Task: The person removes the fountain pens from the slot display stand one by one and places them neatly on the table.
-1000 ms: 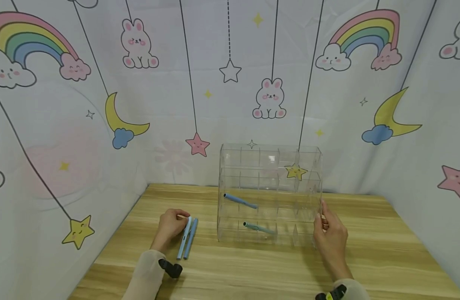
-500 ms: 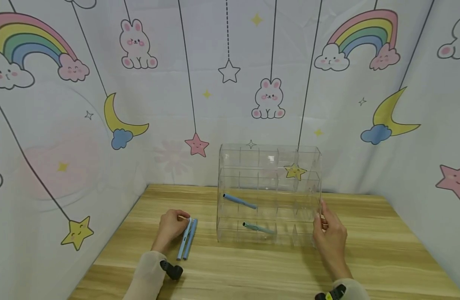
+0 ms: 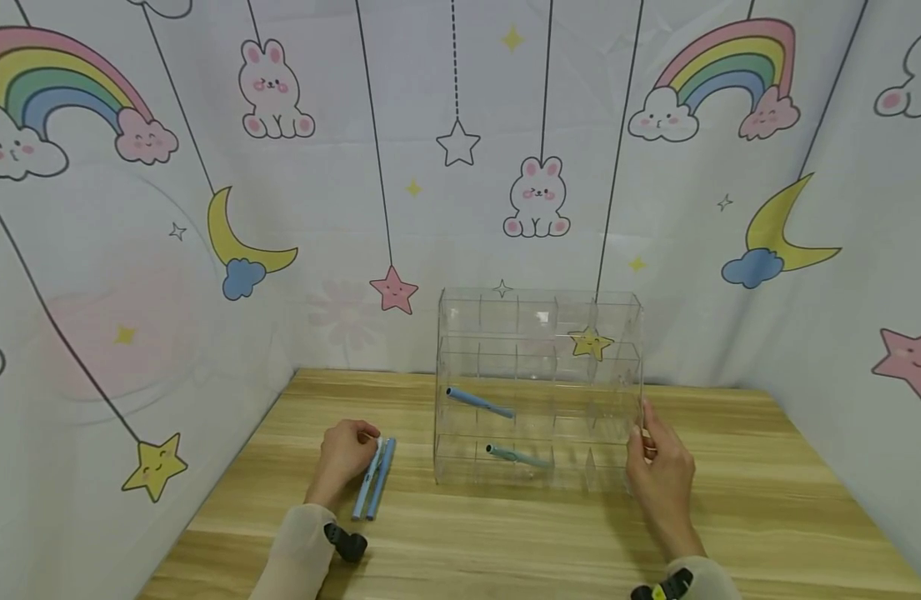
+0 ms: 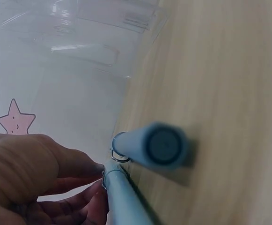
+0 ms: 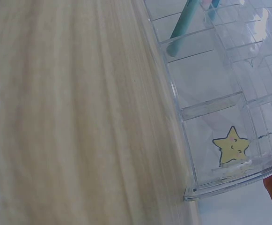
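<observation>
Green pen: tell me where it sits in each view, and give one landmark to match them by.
Head: green pen below and right of centre, in the rack's lowest tier.
Left wrist: not in it.
Right wrist: near the top, right of centre, slanting up to the top edge.
Shared landmark: the rack, right of centre in head, upper left in left wrist, right side in right wrist.

Holding 2 sleeved arms well apart. Pinching with left hand; gripping with right hand, pointed forward.

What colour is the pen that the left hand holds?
The pen is light blue; the left wrist view shows it best.
</observation>
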A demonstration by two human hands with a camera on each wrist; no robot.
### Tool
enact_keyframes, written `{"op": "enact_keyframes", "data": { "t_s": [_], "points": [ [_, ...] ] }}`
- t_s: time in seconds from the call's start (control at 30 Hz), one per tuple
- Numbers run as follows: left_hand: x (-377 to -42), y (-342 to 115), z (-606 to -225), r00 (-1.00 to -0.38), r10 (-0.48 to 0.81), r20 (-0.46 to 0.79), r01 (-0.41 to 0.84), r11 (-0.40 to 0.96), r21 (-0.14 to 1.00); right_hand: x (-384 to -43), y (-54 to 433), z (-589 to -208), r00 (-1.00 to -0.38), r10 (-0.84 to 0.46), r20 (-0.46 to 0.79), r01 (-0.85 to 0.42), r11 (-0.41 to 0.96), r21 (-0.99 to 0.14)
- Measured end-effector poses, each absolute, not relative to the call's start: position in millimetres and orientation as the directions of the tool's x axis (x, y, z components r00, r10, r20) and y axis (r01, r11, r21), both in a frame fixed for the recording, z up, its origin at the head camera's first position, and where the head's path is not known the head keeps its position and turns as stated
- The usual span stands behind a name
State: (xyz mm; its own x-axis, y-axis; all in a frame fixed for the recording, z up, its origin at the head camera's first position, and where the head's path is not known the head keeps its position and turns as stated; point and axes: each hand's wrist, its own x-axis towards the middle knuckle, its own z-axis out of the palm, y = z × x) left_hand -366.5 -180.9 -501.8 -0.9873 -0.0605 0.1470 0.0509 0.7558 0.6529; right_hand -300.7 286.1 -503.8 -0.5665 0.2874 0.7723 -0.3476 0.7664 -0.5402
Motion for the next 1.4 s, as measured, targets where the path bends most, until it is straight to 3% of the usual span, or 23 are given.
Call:
{"op": "enact_keyframes", "data": {
  "t_s": [1.4],
  "points": [
    [-367.7,-181.5,-503.8,-0.987,-0.075,0.145,0.043,0.734,0.677,-298.3,282.9,-500.6,-0.572,0.303,0.762,-0.334,0.763,-0.554]
  ]
}}
